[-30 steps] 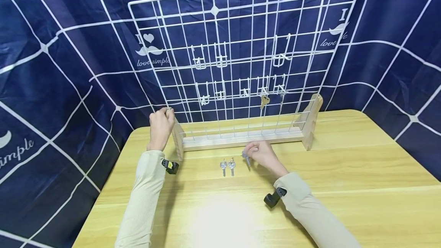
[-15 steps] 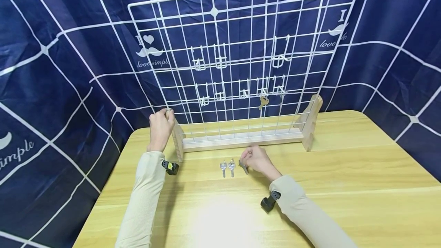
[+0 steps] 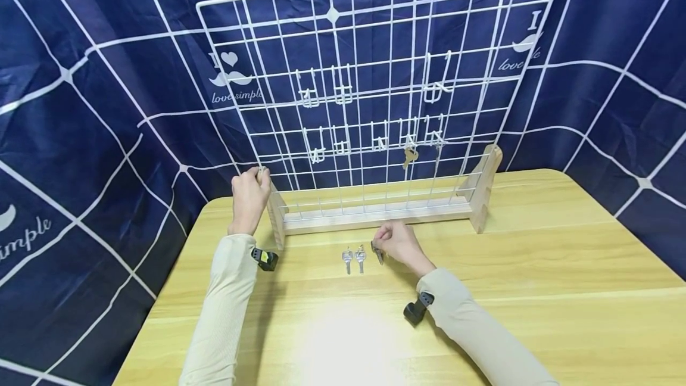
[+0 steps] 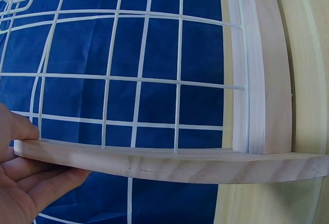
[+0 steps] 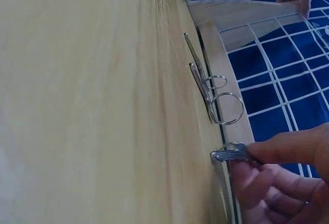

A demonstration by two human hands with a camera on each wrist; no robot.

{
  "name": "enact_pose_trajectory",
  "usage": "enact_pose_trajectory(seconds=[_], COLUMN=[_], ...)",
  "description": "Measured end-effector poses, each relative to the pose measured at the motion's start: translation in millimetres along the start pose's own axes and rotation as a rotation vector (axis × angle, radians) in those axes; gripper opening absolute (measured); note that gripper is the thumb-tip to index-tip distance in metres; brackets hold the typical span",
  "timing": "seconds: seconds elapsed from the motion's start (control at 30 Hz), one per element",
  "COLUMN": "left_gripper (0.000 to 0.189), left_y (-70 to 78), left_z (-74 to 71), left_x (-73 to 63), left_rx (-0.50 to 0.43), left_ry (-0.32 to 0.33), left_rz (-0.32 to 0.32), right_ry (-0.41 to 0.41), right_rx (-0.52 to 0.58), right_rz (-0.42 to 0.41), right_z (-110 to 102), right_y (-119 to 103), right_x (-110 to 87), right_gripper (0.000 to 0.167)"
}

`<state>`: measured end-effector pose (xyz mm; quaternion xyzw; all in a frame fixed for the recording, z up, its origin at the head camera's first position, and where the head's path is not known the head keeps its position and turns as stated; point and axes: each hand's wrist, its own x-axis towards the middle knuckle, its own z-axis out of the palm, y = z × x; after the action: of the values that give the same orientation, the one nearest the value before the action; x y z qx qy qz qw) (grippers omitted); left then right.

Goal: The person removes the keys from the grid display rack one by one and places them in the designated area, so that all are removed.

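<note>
My left hand [image 3: 250, 198] grips the upper end of the rack's left wooden side piece [image 4: 154, 166], thumb on one face and fingers on the other. In front of the rack's base, my right hand [image 3: 401, 244] pinches a silver key [image 5: 230, 154] between thumb and fingers. Part of that key's ring shows beside the fingertips in the right wrist view. To its left, two silver keys [image 3: 361, 260] with rings lie side by side on the wooden table. A white wire grid [image 3: 370, 46] stands tilted in the rack, carrying several white hooks.
A brass-coloured key [image 3: 410, 158] hangs from a lower hook, with another key [image 3: 437, 158] on the hook to its right. The rack's wooden crossbar [image 3: 375, 220] runs behind the loose keys. A blue curtain [image 3: 107, 165] surrounds the table [image 3: 536, 314].
My right hand has shifted slightly left with the key, dipping towards the table and rising a little again. The left hand keeps its hold on the side piece.
</note>
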<state>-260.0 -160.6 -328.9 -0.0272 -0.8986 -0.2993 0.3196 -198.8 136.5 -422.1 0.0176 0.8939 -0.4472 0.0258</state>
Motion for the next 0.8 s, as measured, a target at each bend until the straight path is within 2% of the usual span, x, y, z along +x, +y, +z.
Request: enact_pose_trajectory(seconds=[0.17,0.33,0.57,0.8], left_gripper=[0.026,0.023,0.023,0.026], left_y=[0.1,-0.1,-0.5,-1.9], left_z=[0.0,-0.4,-0.6,0.1], left_x=[0.4,0.4,1.5,1.4], left_rx=[-0.004,-0.009,-0.011,-0.003], left_ry=[0.006,0.004,0.01,-0.007], left_rz=[0.001,0.001,0.002,0.0], right_ry=[-0.03,-0.03,-0.012,-0.024], right_rx=[-0.043,0.017,0.033,0.009], right_rz=[0.028,0.034,-0.025,-0.031], right_z=[0.3,0.6,0.5,1.0], right_y=[-1.4,-2.0,0.5,1.4], right_x=[-0.9,-0.4,-0.8,-2.7], right_gripper=[0.01,0.01,0.015,0.019])
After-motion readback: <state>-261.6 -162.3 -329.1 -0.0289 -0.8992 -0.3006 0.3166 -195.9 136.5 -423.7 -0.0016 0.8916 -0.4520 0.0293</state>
